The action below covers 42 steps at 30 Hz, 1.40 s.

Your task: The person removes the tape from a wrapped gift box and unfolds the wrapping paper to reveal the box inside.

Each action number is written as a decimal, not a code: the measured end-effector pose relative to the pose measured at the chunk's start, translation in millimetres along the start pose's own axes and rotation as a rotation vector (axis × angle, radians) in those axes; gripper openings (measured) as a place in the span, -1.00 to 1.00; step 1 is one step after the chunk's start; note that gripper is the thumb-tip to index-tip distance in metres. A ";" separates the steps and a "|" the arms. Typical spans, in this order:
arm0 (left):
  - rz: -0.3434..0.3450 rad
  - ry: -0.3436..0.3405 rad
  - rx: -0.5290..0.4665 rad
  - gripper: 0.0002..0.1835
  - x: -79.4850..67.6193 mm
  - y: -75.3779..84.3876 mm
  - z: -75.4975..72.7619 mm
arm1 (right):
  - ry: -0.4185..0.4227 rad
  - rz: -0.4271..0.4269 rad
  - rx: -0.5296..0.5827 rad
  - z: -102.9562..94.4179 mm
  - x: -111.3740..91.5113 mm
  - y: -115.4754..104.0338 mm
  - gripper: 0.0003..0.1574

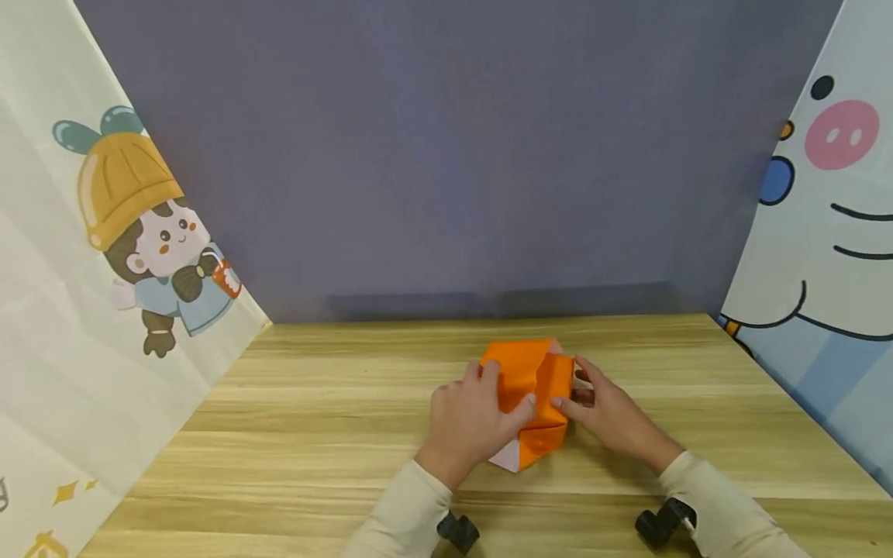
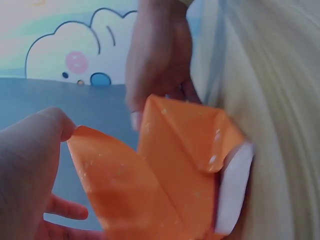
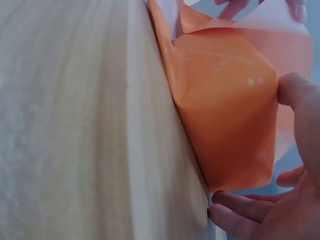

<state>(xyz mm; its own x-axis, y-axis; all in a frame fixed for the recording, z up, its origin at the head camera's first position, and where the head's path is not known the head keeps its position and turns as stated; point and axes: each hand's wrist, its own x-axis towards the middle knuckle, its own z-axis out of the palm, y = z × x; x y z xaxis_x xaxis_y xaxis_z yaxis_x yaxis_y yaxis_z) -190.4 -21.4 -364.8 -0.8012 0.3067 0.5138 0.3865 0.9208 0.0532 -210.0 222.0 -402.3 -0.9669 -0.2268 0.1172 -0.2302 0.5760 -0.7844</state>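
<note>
A folded sheet of orange paper (image 1: 512,368) with a pale reverse side stands partly raised on the table, shaped like a half-made box. My left hand (image 1: 469,420) holds its left flap, thumb at the flap's upper edge and fingers behind it. Thumb and fingers of my right hand (image 1: 614,412) pinch the boxy right end. Up close in the right wrist view, that folded end (image 3: 230,110) rests on the wood, with the right thumb on its edge. White paper shows along one side of the folds (image 2: 235,187) in the left wrist view.
The light wood-grain table (image 1: 314,434) ends at a dark grey panel (image 1: 453,155) at the back. Printed cloths hang at both sides, a cartoon child (image 1: 174,240) on the left and a pig-nosed figure (image 1: 840,136) on the right. Dark wrist-worn devices (image 1: 666,523) sit under the sleeves.
</note>
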 end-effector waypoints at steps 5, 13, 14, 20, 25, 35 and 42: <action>-0.093 -0.081 -0.058 -0.27 5.7 -5.1 -8.4 | 0.005 0.006 0.028 -3.9 -1.1 -1.5 0.14; -0.097 -0.036 -0.117 -0.40 6.4 -11.6 -11.7 | 0.001 0.003 0.068 -2.5 -2.2 -3.4 0.04; -0.087 -0.011 -0.122 -0.44 6.2 -12.4 -11.5 | 0.000 -0.001 0.073 -2.3 -2.1 -3.6 0.03; -0.084 0.097 -0.164 -0.58 6.9 -22.8 -14.8 | -0.002 -0.017 0.100 -0.8 -3.0 -4.5 -0.01; -0.124 0.086 -0.216 -0.61 11.5 -35.6 -23.5 | -0.006 -0.024 0.101 -0.9 -3.2 -5.2 -0.04; -0.097 -0.008 -0.289 -0.66 17.7 -64.0 -35.3 | 0.017 -0.052 0.090 -1.9 -3.8 -8.6 -0.11; -0.064 -0.138 -0.219 -0.63 17.6 -77.0 -40.0 | 0.033 -0.053 0.071 -2.3 -4.2 -9.0 -0.15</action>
<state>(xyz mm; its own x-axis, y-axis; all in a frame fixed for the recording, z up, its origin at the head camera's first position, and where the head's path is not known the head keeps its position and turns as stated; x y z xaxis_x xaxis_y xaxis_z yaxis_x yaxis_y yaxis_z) -216.0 -96.5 -325.5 -0.8760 0.2933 0.3829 0.4107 0.8698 0.2734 -204.2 219.6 -394.3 -0.9568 -0.2288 0.1794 -0.2743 0.5063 -0.8176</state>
